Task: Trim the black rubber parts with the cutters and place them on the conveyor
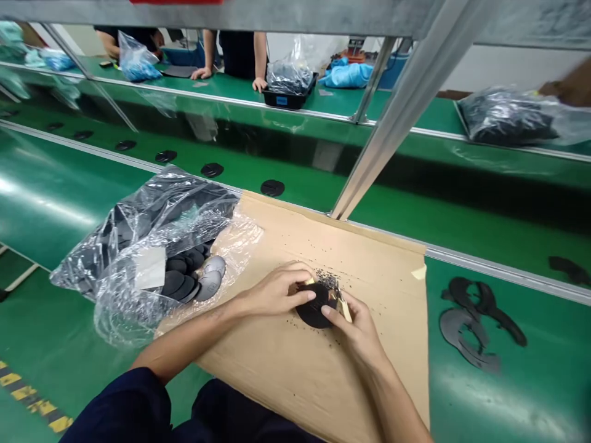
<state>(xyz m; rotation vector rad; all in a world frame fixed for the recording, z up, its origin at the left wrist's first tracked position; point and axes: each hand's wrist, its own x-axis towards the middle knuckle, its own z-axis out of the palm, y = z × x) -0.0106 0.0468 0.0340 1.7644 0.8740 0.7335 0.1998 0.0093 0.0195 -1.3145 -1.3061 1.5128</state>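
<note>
A flat black disc (314, 318) is held just above the brown paper, between the thumb and fingers of my left hand (277, 290). Pale yellow wrapping shows at one left fingertip. My right hand (357, 326) is closed around a small hand tool (340, 300) with dark tips and a pale yellow part; its exact kind is partly hidden by the fingers. The right thumb touches the disc's right edge, and the tool's tips are at that edge. Many tiny black scraps (327, 280) lie heaped behind the disc and scattered around it.
Brown paper (277, 369) covers the bench. At left, a clear plastic bag (152, 227) spills black and grey discs (210, 280). Curved dark offcuts (471, 326) lie right. Beyond, discs (272, 187) line a green belt; a metal post (392, 117) rises ahead. Co-workers stand opposite.
</note>
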